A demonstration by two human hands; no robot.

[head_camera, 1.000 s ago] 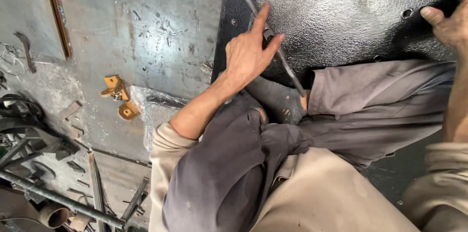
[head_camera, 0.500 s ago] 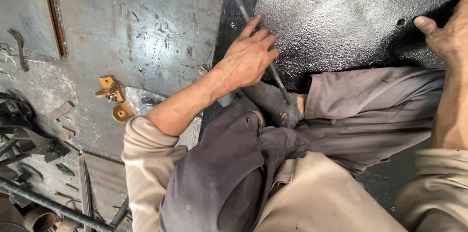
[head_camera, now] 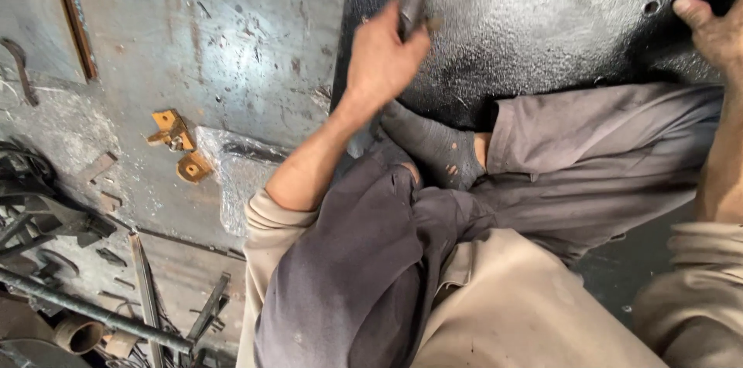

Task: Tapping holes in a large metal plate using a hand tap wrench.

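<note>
Your left hand (head_camera: 381,54) fists tight around a rod (head_camera: 410,8), blurred, over the black plate (head_camera: 542,20) near its left edge. Your right hand (head_camera: 716,31) grips the plate's right edge, thumb on top.

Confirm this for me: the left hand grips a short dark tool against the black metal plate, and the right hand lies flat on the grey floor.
Not quite. In the head view the right hand grips the edge of the black metal plate, not the floor. The left hand does grip a short dark tool against it.
</note>
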